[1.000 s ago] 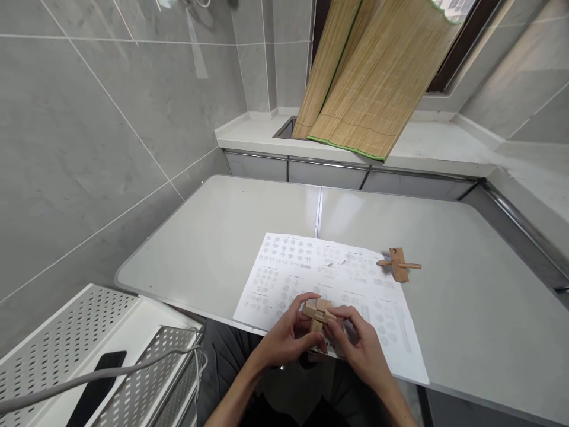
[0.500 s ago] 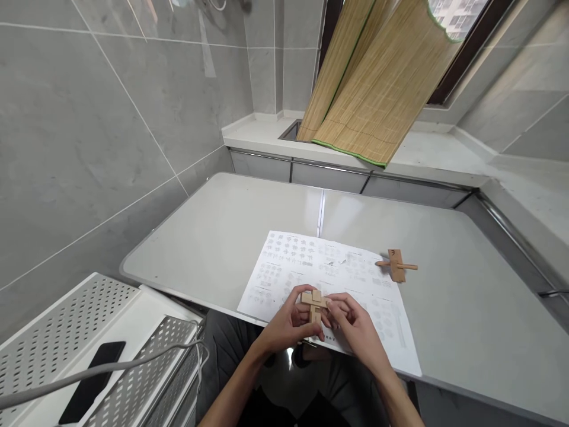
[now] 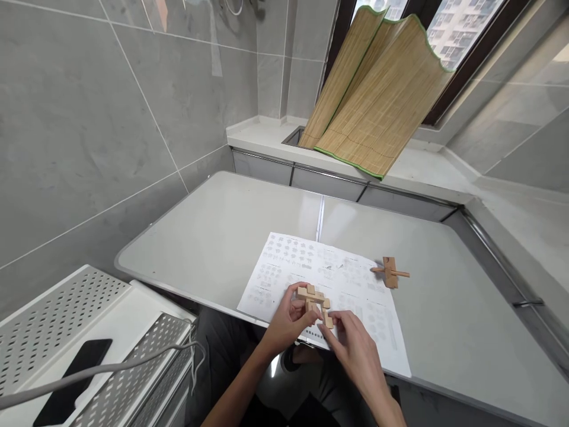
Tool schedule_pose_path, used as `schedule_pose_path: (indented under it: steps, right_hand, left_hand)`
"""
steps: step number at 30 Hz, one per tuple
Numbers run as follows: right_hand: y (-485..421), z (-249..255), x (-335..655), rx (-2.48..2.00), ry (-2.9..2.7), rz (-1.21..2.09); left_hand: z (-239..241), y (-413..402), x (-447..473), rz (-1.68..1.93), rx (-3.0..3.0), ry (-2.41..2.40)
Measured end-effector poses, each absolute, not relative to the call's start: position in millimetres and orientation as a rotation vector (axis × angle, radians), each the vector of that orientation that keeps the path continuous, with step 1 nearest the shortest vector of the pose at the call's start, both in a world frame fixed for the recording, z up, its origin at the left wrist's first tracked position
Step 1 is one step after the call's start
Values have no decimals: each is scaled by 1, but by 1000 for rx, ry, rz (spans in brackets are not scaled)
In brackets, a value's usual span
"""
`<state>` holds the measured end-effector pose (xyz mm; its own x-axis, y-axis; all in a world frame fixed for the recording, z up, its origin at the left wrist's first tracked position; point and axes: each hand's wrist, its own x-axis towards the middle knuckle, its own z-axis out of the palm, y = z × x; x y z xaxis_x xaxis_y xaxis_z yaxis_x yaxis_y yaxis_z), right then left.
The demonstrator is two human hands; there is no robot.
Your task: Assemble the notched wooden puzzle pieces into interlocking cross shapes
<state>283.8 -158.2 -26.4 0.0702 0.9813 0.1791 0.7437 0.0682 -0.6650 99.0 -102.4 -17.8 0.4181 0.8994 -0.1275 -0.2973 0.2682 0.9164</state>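
My left hand point(image 3: 287, 320) is closed round a small wooden interlocking puzzle point(image 3: 312, 296), held just above the near edge of a printed instruction sheet point(image 3: 338, 279). My right hand point(image 3: 355, 344) pinches one wooden bar point(image 3: 328, 320) that sticks out of the puzzle's lower right side. A second wooden puzzle piece point(image 3: 390, 272), cross-shaped with a thin peg through it, lies on the table beyond the sheet's right corner, away from both hands.
The grey table point(image 3: 213, 237) meets a tiled wall on the left and a counter with a rolled bamboo mat point(image 3: 373, 107) behind. A perforated metal rack point(image 3: 66, 320) with a black phone point(image 3: 71, 388) and a cable stands at the lower left.
The puzzle has been turned in my hands, and my right hand has shifted down to one bar that now stands out from the rest. The view has tilted up slightly.
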Motion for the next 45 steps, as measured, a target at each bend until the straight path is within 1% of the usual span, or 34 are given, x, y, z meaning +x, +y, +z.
schedule_pose_path:
  steps: [3, 8, 12, 16, 27, 30, 37, 42, 45]
  right_hand:
    - [-156, -19, 287, -1695, -1822, 527]
    - [-154, 11, 304, -1627, -2001, 600]
    - [-155, 28, 309, -1636, -2106, 480]
    - [-155, 30, 308, -1635, -2150, 413]
    - [-146, 35, 309, -1580, -2345, 143]
    - [-144, 38, 308, -1573, -2318, 208]
    - [-148, 46, 303, -1491, -2249, 497]
    - [-147, 38, 310, -1495, -1962, 777]
    - [-145, 24, 313, -1496, -1786, 871]
  left_hand:
    - [-21, -104, 98, 921, 972, 745]
    - [-25, -107, 100, 962, 1099, 806]
    - [-26, -109, 103, 967, 1279, 888]
    - [-26, -109, 104, 962, 1385, 942]
    - [-27, -108, 105, 946, 1438, 923]
    - [-25, -109, 105, 939, 1483, 917]
    - [-25, -109, 104, 1001, 1653, 956]
    - [-31, -108, 105, 967, 1593, 914]
    - [-31, -107, 104, 976, 1516, 880]
